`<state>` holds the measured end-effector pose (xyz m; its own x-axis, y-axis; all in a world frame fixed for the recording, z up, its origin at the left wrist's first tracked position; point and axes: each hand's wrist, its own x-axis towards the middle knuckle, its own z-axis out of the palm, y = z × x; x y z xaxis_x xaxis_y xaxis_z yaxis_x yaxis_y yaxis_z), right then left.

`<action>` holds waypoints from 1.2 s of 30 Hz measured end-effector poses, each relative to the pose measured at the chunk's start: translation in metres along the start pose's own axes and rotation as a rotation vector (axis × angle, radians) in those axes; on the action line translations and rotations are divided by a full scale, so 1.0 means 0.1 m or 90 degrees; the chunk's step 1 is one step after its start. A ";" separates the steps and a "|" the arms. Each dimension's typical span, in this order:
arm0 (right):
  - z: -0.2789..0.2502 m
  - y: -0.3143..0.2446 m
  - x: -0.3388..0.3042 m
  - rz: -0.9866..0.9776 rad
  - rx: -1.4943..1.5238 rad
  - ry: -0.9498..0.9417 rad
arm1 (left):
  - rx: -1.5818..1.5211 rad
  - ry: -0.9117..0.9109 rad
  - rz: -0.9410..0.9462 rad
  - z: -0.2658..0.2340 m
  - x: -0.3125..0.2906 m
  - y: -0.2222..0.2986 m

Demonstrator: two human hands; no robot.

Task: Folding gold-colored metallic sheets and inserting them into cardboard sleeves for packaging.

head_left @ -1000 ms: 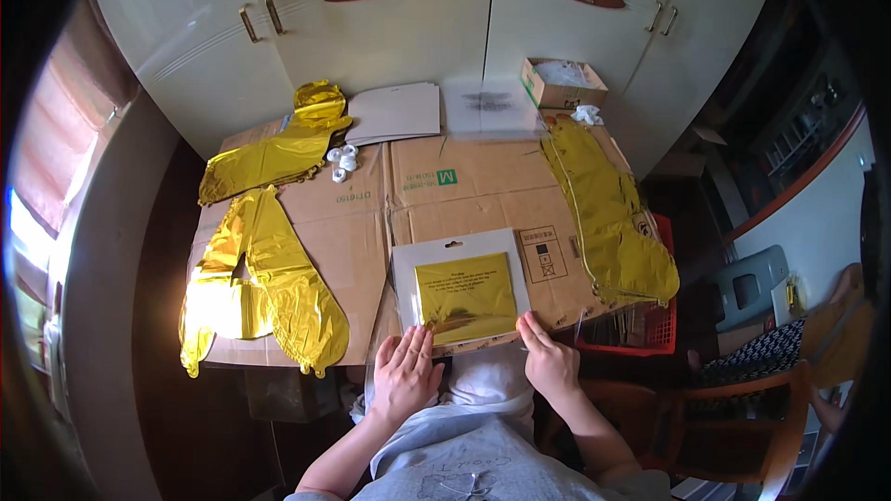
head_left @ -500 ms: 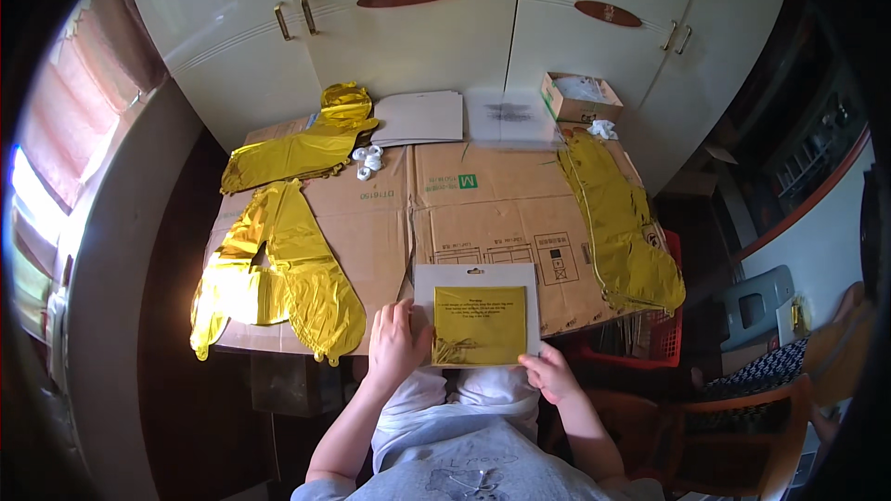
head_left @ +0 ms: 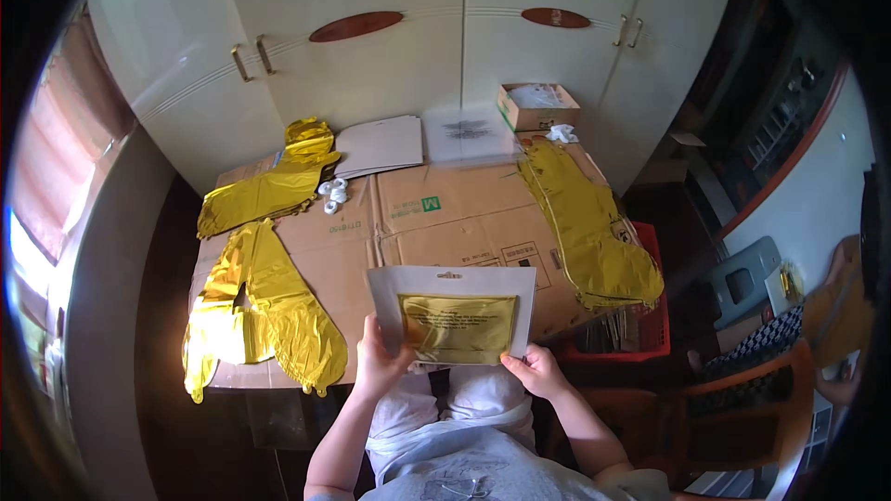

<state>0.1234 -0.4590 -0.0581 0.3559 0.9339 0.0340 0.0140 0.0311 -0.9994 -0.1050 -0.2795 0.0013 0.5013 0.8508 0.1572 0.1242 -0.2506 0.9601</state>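
Observation:
Between my two hands is a flat package with a pale backing, a hang hole in its top edge and a folded gold foil sheet behind a printed front. My left hand is closed on its lower left edge, fingers partly behind it. At the lower right corner, my right hand pinches it with the thumb in front. The package is tilted above the table's near edge. A flat, uninflated gold foil balloon with an opening in its middle lies to the left of my left hand.
Flattened cardboard covers the table. More gold foil pieces lie at the far left and right. Behind are white ribbon rolls, grey card sheets, clear plastic sleeves and a small box. A red crate stands lower right.
Both hands have raised and tilted the package, and its left edge now bends. My left fingers have gone from lying beside it to gripping its edge. The whole view has shifted.

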 end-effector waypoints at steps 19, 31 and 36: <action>-0.29 -0.45 -0.98 0.094 0.415 0.086 | 0.227 -0.236 0.694 0.94 -0.29 0.02; -2.73 0.12 -1.41 0.322 0.120 0.399 | 0.302 -0.493 0.479 1.53 -0.62 -0.35; -4.16 0.51 -1.62 0.511 0.050 0.231 | 0.285 -0.451 0.335 1.21 -0.64 -0.47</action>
<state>0.4549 -0.7563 -0.1139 0.5060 0.5135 -0.6930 -0.4272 -0.5488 -0.7186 -0.0398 -0.3785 -0.0815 0.9638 0.1447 0.2240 -0.0225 -0.7929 0.6089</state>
